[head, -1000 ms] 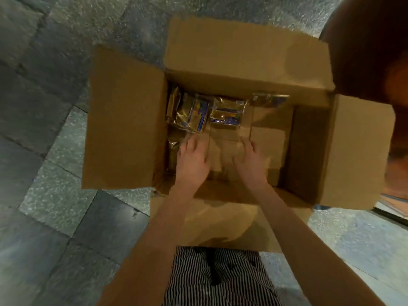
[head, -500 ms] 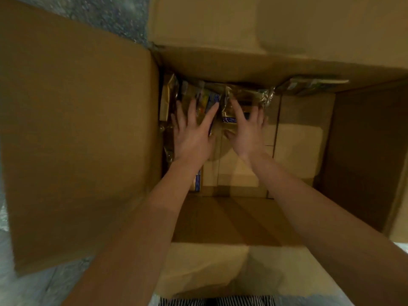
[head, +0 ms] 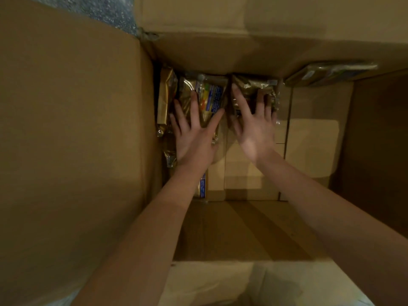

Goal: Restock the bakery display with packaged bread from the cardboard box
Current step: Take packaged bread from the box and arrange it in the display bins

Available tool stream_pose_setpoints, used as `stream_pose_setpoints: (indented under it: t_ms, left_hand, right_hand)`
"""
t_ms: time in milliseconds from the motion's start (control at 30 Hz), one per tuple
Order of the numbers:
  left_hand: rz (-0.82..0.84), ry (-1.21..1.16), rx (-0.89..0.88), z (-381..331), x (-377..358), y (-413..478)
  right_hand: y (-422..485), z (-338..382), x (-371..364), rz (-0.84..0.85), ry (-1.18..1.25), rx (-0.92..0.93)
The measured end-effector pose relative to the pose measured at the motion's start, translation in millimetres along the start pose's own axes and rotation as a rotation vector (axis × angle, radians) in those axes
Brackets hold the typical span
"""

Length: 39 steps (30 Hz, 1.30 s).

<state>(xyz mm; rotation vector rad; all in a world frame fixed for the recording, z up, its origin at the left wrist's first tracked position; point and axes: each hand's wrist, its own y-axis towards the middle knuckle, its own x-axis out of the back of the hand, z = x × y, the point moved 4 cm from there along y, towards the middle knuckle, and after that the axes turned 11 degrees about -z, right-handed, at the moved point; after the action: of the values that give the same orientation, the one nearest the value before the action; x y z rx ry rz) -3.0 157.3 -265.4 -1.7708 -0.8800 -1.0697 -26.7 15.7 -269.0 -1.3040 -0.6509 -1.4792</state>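
Deep inside the cardboard box, left hand and right hand press flat, fingers spread, on separate bread packets.

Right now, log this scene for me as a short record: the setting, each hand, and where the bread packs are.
setting: open cardboard box seen from above, flaps folded out
left hand: fingers spread flat on the colour-labelled pack
right hand: fingers spread flat on the gold pack beside it
other packs: upright pack against the left wall; tilted pack in the far right corner
box floor: bare cardboard on the right
grip: no fingers curled round a pack
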Motion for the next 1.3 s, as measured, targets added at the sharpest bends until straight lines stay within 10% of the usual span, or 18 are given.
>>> stream_pose_setpoints:
  t_ms: [400,800,1300]
  left_hand:
    - [-0.039,-0.212,0.050,3.5,26.9,-17.8]
    - [-0.149,-0.627,0.310,-20.2,136.6,-95.1]
    - [-0.522,-1.097,0.530,-48.7,266.7,-219.2]
  right_hand:
    - [-25.5,-16.6,43.7,-0.249,0.236,-0.066]
    - [-100.9,10.5,155.4,-0.273,0.621,-0.517]
    - [-204.0,18.4,311.0,-0.344,0.999,-0.312]
